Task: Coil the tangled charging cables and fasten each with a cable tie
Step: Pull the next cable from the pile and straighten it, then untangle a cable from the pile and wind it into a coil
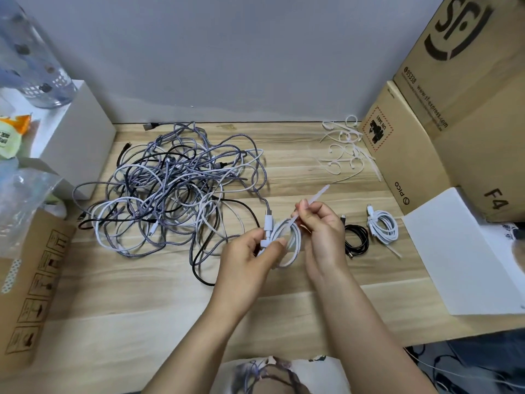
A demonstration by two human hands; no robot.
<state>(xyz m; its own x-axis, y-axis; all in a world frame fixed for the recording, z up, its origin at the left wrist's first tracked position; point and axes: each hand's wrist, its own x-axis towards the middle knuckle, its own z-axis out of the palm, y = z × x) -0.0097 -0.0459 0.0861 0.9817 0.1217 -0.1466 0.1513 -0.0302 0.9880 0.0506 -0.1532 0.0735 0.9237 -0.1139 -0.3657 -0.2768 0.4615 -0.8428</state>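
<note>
Left of centre sprawls the tangled cable heap point(173, 191) (most still unsorted). At lower centre, the left hand point(250, 257) pinches a white coiled cable point(287, 243); the right hand point(321, 226) grips a white cable tie point(311, 201) around it. Next, I judge: cinch it snug.

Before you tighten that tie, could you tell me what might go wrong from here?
The left hand pinches the white coil at one side only, so loops may spring loose. The right hand pulls the cable tie near the connector; cinching there might strain it.
</note>
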